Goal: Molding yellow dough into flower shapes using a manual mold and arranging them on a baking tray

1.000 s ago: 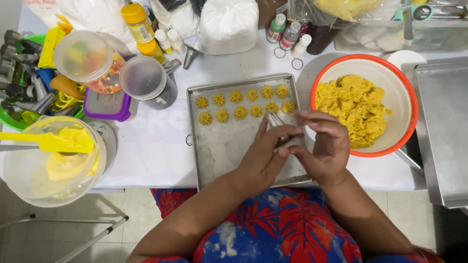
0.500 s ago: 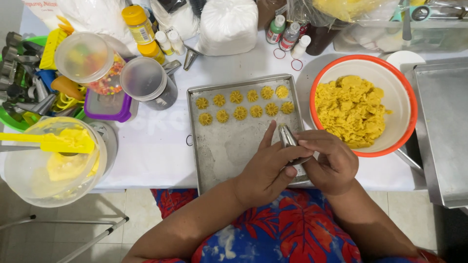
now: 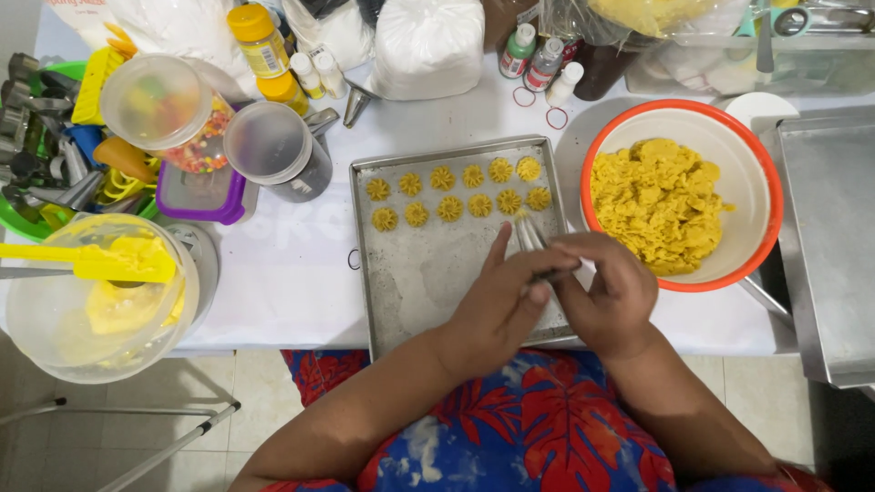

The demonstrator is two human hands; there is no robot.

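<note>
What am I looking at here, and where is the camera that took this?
The camera sits on a person's head and looks straight down, so you see their own two arms reaching out from the bottom of the picture. No machine is involved, only bare hands.

On the white table lies a metal tray with two rows of small yellow rosettes of dough. To its right is an orange-rimmed bowl of yellow dough. At the left stand a clear bowl with a yellow spatula, lidded tubs, and cutters in a green basket. Bottles and bags line the far edge.

The left hand and right hand meet over the tray, together holding a metal piping nozzle whose tip points at the second row.
</note>
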